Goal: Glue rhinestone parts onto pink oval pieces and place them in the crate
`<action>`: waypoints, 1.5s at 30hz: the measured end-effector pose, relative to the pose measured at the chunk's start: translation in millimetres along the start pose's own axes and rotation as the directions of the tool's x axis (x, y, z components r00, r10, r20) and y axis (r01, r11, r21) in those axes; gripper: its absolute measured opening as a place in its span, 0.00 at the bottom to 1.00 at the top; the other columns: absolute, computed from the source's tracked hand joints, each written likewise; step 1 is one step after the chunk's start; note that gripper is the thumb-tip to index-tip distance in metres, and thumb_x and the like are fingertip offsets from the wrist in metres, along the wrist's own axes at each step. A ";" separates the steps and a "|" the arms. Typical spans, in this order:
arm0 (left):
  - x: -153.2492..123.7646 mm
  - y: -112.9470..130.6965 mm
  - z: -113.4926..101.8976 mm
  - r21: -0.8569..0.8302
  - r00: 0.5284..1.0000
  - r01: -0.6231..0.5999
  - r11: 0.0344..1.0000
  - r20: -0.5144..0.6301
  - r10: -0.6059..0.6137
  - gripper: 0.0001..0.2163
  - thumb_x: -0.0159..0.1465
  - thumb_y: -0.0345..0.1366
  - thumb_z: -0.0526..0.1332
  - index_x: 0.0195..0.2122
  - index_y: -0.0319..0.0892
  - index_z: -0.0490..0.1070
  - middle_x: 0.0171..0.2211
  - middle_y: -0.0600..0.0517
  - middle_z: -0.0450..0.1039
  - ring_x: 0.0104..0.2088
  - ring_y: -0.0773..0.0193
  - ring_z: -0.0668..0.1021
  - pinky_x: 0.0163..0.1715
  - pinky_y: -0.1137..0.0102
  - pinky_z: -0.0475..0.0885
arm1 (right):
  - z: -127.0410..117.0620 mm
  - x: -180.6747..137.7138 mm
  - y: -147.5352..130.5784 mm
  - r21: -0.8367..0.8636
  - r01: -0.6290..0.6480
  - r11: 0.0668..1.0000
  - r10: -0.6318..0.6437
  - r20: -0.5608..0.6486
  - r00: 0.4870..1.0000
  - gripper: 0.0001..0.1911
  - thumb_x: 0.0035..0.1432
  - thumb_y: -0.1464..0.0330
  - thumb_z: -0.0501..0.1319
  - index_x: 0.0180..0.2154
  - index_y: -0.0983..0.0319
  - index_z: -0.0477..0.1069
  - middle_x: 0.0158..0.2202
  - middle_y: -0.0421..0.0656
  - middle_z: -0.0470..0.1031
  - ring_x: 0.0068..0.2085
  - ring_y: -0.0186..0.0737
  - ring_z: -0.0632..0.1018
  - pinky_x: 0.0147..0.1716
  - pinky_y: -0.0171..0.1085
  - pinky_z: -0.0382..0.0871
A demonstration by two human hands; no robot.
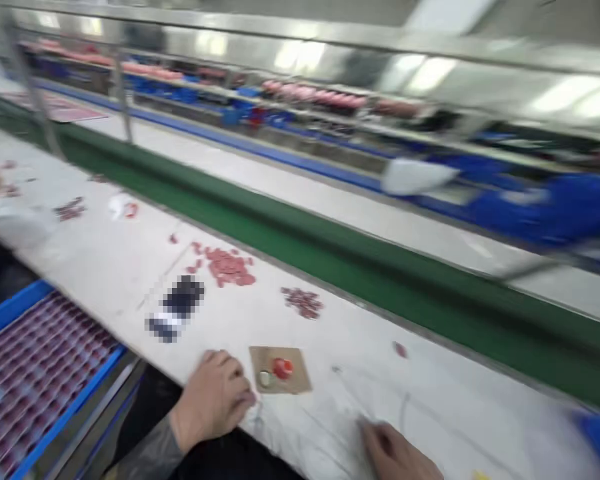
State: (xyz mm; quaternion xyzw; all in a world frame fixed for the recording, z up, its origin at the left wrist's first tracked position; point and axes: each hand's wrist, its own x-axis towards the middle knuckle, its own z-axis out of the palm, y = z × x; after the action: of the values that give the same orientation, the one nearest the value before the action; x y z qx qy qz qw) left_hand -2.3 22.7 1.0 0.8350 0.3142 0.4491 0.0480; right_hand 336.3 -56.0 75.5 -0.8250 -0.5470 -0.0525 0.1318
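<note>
Fingers of the left hand [213, 400] curled loosely, holding nothing, beside the brown pad [280, 370] bearing a red cap [283, 367]; steadying that pad looked wise, while the right hand [395, 453] rested slack on the worktop [430, 400].

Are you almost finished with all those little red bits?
Done: the blue tray looks nearly full of rows. In hand: the left hand rests beside a brown pad bearing one red piece. Left: loose red piles wait on the table.

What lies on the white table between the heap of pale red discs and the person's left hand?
In the head view, a dark blurred-out rectangular patch lies between the heap of pale red discs and the left hand; otherwise the white table shows bare there.
</note>
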 end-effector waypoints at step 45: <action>28.4 25.3 -28.7 -0.845 0.886 0.453 0.283 0.391 -0.249 0.15 0.64 0.42 0.67 0.36 0.37 0.65 0.37 0.48 0.72 0.37 0.66 0.77 0.34 0.74 0.72 | 19.5 -87.6 -158.5 0.923 0.386 -0.006 -0.322 -0.367 0.873 0.07 0.68 0.71 0.60 0.47 0.57 0.71 0.42 0.43 0.74 0.44 0.33 0.77 0.47 0.35 0.73</action>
State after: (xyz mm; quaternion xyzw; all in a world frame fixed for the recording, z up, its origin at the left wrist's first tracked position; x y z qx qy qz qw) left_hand -1.2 12.9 47.6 0.6097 0.1797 0.4451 0.6308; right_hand 155.2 -70.4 61.9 -0.3552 -0.6243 0.2730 0.6399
